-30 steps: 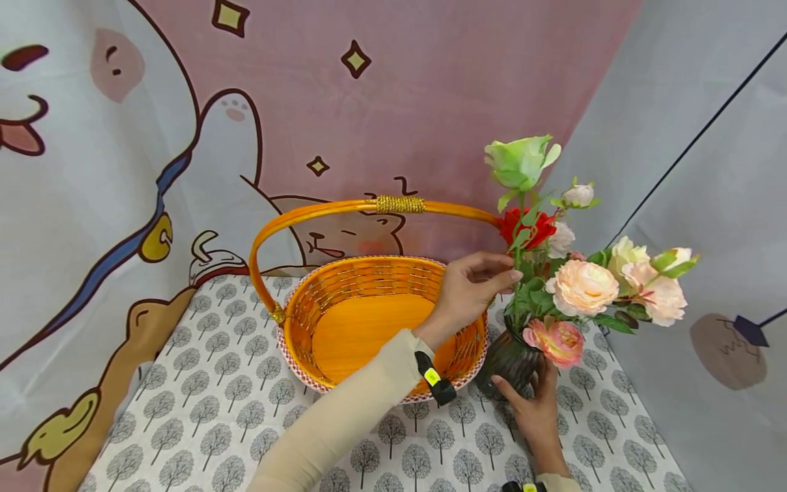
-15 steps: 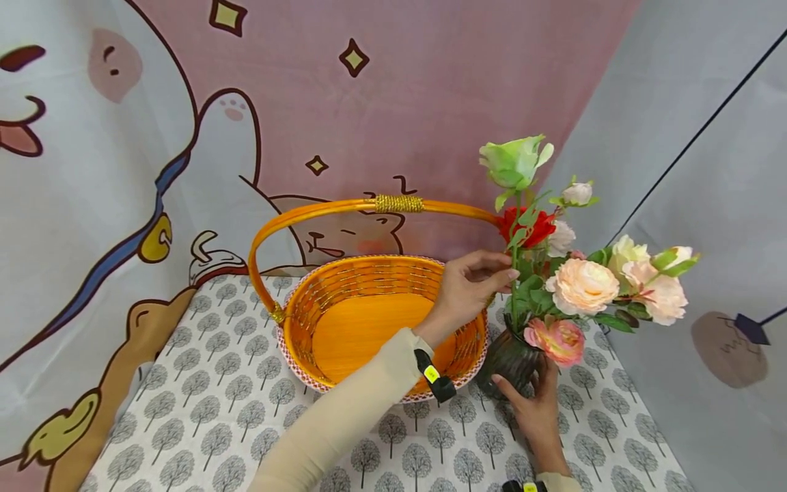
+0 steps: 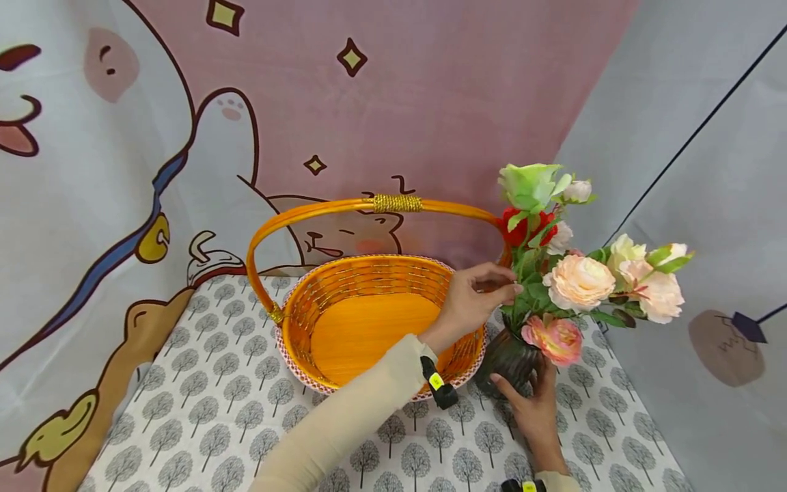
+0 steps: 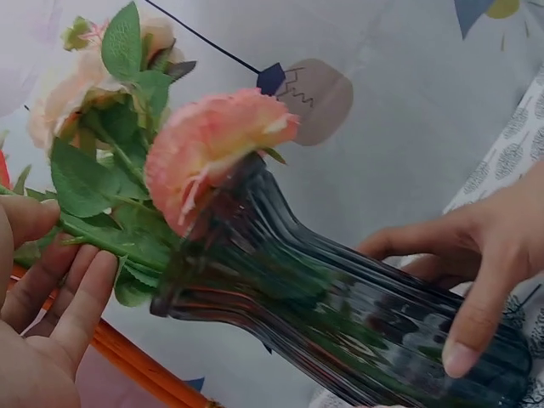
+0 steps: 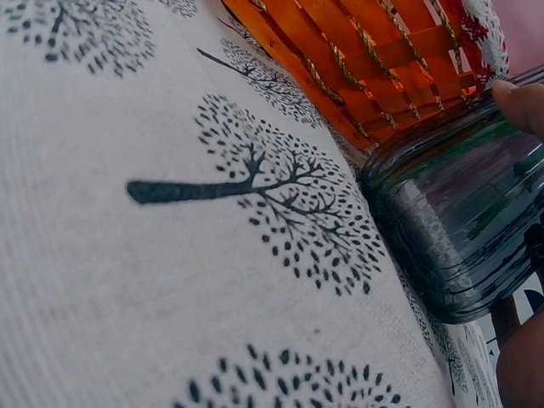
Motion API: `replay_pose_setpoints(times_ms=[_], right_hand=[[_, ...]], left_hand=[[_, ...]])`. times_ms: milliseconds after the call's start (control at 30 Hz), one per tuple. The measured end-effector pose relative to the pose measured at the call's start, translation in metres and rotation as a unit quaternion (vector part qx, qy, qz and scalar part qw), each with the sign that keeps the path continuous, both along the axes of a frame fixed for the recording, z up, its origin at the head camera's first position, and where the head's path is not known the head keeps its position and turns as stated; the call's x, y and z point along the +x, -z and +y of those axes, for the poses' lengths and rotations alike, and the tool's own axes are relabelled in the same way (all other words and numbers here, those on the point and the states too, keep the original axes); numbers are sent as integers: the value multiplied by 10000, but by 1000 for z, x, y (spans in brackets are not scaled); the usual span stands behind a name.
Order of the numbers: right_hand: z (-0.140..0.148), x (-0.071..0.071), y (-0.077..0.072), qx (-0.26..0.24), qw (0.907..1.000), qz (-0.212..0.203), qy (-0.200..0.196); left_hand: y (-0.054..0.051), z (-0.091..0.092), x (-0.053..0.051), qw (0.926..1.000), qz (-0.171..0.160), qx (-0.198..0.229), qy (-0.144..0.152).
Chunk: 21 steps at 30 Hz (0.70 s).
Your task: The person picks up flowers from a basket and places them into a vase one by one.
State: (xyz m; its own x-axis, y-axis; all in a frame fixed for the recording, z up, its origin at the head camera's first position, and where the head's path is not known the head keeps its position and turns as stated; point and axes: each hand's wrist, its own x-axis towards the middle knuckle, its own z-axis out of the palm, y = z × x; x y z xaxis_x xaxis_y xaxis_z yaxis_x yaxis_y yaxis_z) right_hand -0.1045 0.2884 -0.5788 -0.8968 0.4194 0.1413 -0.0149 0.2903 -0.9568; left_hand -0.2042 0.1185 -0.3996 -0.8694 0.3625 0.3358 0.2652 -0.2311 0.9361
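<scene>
My left hand (image 3: 473,301) pinches the green stem (image 4: 93,234) of a pale green rose (image 3: 531,186) just above the mouth of a dark ribbed glass vase (image 3: 509,359). Around the vase's lower body, the fingers and thumb of my right hand (image 3: 533,410) hold it on the table; it leans a little. Several other artificial flowers stand in the vase: a red flower (image 3: 519,227), a peach bloom (image 3: 580,281) and a pink one (image 4: 208,153) at the rim. Stems show dimly through the glass in the left wrist view.
An orange woven basket (image 3: 369,342) with a tall arched handle (image 3: 396,203) stands just left of the vase, its rim beneath my left wrist. A tree-print cloth (image 3: 246,417) covers the table. Cartoon-printed fabric (image 3: 479,82) hangs behind and at the sides.
The pale green rose has come down and slightly right, closer to the red flower. My left hand has lowered a little with it. The right hand and vase stay almost still.
</scene>
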Motion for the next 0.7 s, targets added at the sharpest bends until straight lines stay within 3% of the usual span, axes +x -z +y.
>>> replay_pose_setpoints(times_ms=[267,400,533,633,700], right_hand=[[1,-2,1,32,10000,-22,9],[2,-3,1,-15,10000,-86,-30],[2,-2,1,-99,9998,-128,-68],[1,-2,0,-142,9998,-100,-108],[1,-1,-1,-143,9998,-93,-132]], left_hand=[[12,-4,4,9982,-38,-591,-78],[20,-4,5,9943,403,-949,-271],[28,-2,6,9818,1067,-1442,-629],[32,-1,8,9788,1156,-1558,-653],[33,0,9,9806,1054,-1545,-593]])
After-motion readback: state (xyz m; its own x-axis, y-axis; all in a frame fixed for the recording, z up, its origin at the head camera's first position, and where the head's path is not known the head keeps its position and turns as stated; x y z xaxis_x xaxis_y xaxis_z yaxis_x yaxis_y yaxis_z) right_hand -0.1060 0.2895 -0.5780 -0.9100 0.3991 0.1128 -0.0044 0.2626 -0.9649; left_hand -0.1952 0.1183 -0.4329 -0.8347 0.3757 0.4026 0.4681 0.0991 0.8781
